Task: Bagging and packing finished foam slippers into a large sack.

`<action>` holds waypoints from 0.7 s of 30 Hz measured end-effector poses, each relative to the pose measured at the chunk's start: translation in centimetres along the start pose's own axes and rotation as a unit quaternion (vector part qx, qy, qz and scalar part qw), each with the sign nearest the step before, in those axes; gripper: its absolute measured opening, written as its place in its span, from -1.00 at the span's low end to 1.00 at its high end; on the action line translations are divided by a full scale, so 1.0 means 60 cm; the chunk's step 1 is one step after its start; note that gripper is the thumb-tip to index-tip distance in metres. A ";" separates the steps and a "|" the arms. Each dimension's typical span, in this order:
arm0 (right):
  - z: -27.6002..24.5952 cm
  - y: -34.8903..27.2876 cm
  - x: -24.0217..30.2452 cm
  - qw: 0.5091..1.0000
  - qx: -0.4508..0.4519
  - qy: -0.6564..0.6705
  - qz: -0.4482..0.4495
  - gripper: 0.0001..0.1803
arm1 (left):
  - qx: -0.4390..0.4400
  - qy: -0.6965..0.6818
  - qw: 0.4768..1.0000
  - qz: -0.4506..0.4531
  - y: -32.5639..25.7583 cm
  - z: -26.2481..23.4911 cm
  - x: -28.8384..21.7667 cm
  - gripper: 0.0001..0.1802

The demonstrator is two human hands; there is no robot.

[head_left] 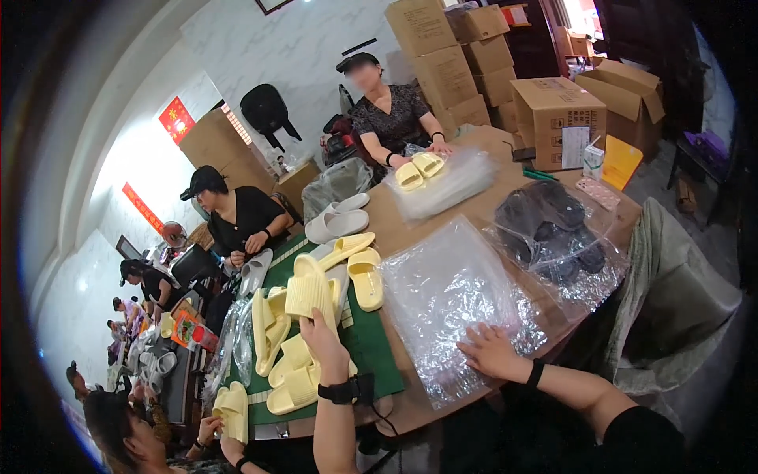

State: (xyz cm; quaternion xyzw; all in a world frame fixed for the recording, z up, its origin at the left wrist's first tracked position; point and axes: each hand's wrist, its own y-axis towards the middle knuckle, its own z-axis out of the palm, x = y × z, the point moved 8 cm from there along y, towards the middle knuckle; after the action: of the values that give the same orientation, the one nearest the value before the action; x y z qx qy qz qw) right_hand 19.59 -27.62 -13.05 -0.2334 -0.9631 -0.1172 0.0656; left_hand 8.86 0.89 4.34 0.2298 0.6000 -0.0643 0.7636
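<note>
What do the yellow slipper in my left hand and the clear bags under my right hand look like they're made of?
The yellow slipper in the left hand looks like moulded foam or soft rubber: matte, thick, with ridged grooves. The clear bags under the right hand look like thin glossy plastic film: see-through, crinkled, catching glare.

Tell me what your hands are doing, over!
Left hand grips a yellow slipper. Right hand flat on the clear bags. More yellow slippers piled close by.

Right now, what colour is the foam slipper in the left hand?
Pale yellow foam slipper, held by the left hand; head view.
</note>
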 end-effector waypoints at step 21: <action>0.005 0.005 0.007 0.999 -0.038 -0.019 0.011 -0.46 | 0.350 0.088 0.922 -0.141 -0.201 0.279 0.188 -0.57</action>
State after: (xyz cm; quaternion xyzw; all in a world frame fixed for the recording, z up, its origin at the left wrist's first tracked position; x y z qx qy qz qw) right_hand 19.32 -27.13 -13.19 -0.2482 -0.9564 -0.1488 0.0394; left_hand 22.28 -14.97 -6.71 0.4000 0.6302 -0.3571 0.5615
